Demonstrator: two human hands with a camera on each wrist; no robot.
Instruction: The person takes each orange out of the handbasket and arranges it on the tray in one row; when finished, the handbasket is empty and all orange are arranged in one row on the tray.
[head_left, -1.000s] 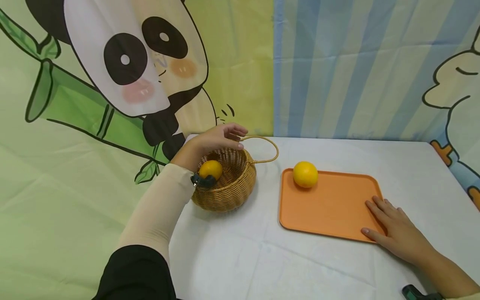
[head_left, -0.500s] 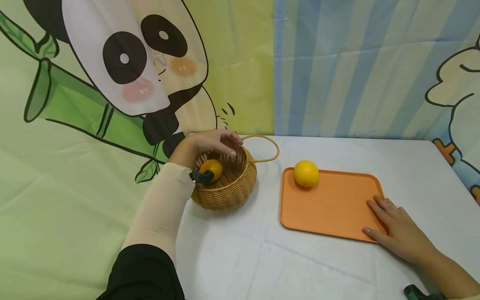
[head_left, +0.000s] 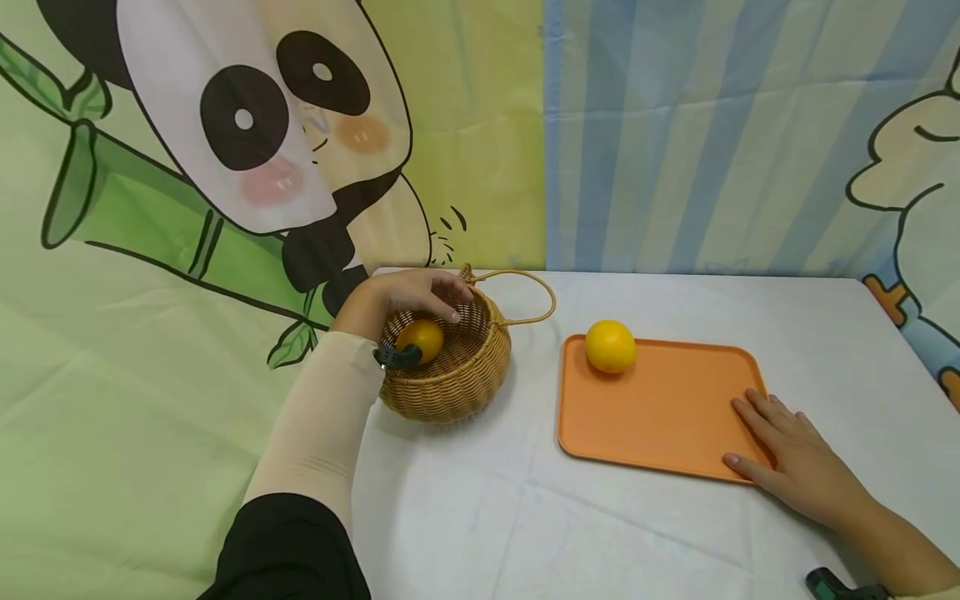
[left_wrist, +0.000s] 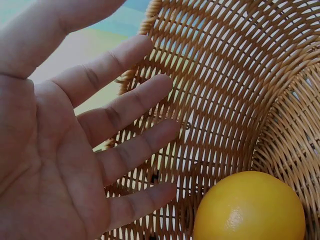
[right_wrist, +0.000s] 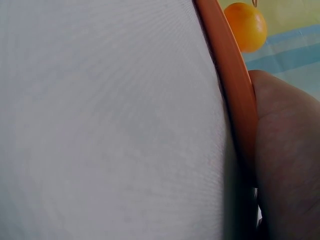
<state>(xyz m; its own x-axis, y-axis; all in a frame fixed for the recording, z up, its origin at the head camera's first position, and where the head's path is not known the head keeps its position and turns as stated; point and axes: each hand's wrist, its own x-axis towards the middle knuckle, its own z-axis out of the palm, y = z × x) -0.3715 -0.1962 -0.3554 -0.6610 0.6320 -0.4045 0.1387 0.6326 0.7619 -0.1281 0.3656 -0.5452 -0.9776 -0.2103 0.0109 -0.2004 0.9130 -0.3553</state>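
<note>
A round wicker basket [head_left: 450,400] stands at the left of the table, its thin loop handle hanging out to the right. Inside it lies one orange [left_wrist: 250,210], partly covered by the wrist strap in the head view. My left hand [head_left: 408,296] hovers over the basket's far rim, palm facing in and fingers spread, holding nothing. A second orange [head_left: 610,347] sits on the far left corner of the orange tray [head_left: 667,408]. My right hand [head_left: 798,462] rests on the tray's right edge, fingers flat on top, thumb [right_wrist: 285,115] at the near side.
A white cloth [head_left: 465,517] covers the table. Behind it hangs a printed backdrop [head_left: 480,125] with a panda and blue stripes. A gap of bare cloth separates basket and tray. A black wrist strap [head_left: 840,587] shows at the lower right.
My left hand has lowered and drawn slightly back toward the left over the basket, uncovering more of its far rim. The right hand, tray and both oranges stay in place.
</note>
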